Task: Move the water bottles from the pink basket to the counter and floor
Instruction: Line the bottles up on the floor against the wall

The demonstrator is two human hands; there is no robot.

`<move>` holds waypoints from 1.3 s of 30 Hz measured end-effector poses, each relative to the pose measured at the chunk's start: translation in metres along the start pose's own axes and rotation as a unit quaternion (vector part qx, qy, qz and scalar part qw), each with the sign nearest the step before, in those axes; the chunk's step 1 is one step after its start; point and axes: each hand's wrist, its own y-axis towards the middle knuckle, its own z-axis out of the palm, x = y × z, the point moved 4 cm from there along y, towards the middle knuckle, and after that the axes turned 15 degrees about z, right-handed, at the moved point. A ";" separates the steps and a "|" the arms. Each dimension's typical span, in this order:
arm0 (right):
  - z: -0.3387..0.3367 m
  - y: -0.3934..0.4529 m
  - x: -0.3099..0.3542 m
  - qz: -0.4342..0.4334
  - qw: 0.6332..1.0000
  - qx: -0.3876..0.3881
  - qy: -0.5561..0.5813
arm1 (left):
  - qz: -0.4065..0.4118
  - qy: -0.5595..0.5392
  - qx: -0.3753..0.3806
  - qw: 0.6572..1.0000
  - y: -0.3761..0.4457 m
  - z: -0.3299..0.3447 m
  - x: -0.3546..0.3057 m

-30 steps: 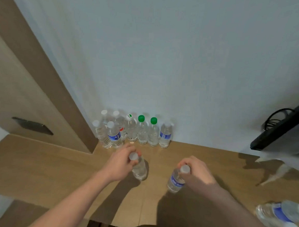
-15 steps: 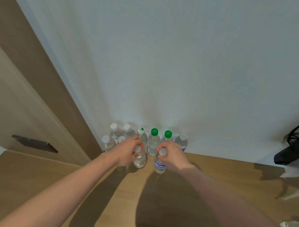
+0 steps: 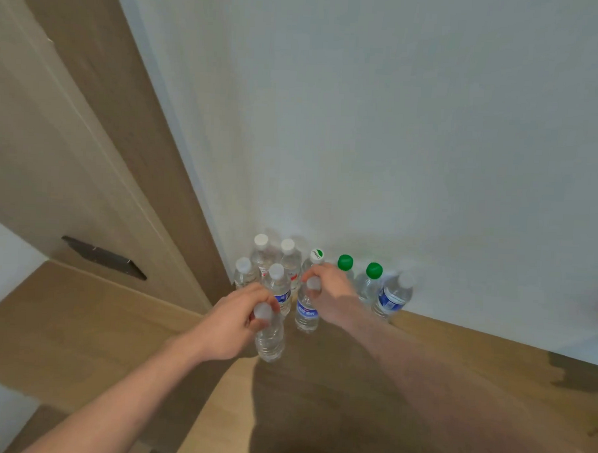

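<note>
My left hand (image 3: 233, 321) grips the neck of a clear water bottle (image 3: 269, 339) standing upright on the wooden floor (image 3: 80, 336). My right hand (image 3: 332, 293) holds the top of a blue-labelled bottle (image 3: 307, 312), also upright, just right of it. Behind them several bottles stand in a cluster against the white wall: white-capped ones (image 3: 260, 255), two with green caps (image 3: 345, 262), and a blue-labelled one (image 3: 392, 295) at the right end. The pink basket is out of view.
A brown wooden door frame (image 3: 131, 116) and a beige door with a dark recessed handle (image 3: 102, 256) rise at the left. The white wall (image 3: 398, 128) closes the back. Bare floor stretches right of the bottles.
Both hands have carried their bottles forward to the cluster by the wall and lowered them onto the floor. The view has moved closer, and the black object at the right has left the frame.
</note>
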 end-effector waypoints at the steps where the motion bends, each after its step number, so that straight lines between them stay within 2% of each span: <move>1: 0.002 0.000 0.002 -0.003 1.000 -0.002 -0.001 | -0.001 0.005 -0.002 1.000 -0.002 -0.002 -0.001; 10: 0.007 -0.004 0.012 -0.030 0.999 0.022 0.009 | -0.002 0.006 -0.010 1.000 0.000 -0.011 -0.007; 13: -0.002 -0.010 0.014 -0.037 0.997 0.057 0.034 | 0.014 0.012 -0.003 1.000 0.008 -0.012 -0.015; 16: -0.030 -0.024 0.001 -0.044 0.996 0.041 0.059 | 0.050 0.019 0.007 0.999 0.021 -0.012 -0.030; 20: -0.069 -0.059 -0.062 -0.025 0.993 -0.035 0.107 | 0.081 0.032 0.036 0.996 0.048 -0.004 -0.053; 25: -0.104 -0.125 -0.165 0.098 0.982 -0.080 0.142 | 0.073 0.072 0.066 0.993 0.089 0.021 -0.061; 28: -0.116 -0.174 -0.211 0.140 0.974 -0.094 0.152 | 0.062 0.116 0.086 0.988 0.107 0.040 -0.061; 35: -0.114 -0.249 -0.283 0.194 0.970 -0.112 0.098 | 0.030 0.219 0.120 0.968 0.132 0.071 -0.069; 39: -0.134 -0.271 -0.302 0.188 0.971 -0.138 0.052 | -0.007 0.265 0.120 0.957 0.139 0.072 -0.078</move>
